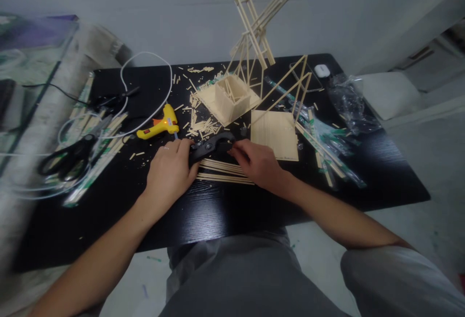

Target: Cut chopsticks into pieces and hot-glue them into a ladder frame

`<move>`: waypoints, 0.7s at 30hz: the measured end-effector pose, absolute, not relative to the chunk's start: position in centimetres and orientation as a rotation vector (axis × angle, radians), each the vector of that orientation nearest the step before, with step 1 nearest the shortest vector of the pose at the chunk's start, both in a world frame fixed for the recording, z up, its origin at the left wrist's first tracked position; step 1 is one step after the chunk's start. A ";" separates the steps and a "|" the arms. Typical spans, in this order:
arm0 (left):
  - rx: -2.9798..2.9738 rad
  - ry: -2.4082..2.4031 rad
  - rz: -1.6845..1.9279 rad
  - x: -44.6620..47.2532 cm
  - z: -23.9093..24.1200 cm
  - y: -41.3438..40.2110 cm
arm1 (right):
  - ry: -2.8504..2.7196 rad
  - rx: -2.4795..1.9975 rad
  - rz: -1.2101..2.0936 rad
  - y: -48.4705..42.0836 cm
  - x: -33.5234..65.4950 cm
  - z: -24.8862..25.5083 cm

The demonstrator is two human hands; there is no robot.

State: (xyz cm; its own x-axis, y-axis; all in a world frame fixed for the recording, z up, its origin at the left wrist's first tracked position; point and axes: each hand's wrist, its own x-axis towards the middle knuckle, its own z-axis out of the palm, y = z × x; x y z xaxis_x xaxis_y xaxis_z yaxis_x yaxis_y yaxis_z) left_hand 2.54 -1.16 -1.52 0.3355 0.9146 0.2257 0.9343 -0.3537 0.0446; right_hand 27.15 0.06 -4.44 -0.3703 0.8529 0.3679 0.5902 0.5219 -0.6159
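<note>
My left hand (170, 169) and my right hand (257, 161) meet over a black cutter (212, 145) near the middle of the black table (225, 210). The left hand's fingers curl round the cutter's handle end. The right hand's fingers are bent at the cutter's head; whether they grip it or the sticks is unclear. A few long wooden sticks (221, 172) lie flat between and under both hands. Just beyond them stands a stick-built model: a small open box (230, 97) and a tall lattice tower (254, 26).
A yellow glue gun (160, 126) with a white cord lies left of the hands. Black scissors (69, 157) and wrapped stick packs lie at far left. A flat stick panel (274, 135), triangular stick frame, plastic wrappers (348, 99) and stick scraps lie right and behind.
</note>
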 end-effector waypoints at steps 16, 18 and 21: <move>-2.430 -2.062 0.181 4.1 0.3 -1.7 | -2.068 -1.091 0.359 0.0 27.1 -4.7; -2.428 -2.082 0.194 4.1 0.4 -1.7 | -2.064 -1.099 0.389 -0.1 27.1 -4.6; -2.420 -2.098 0.221 4.0 0.5 -1.7 | -2.052 -1.095 0.461 -0.2 27.1 -4.5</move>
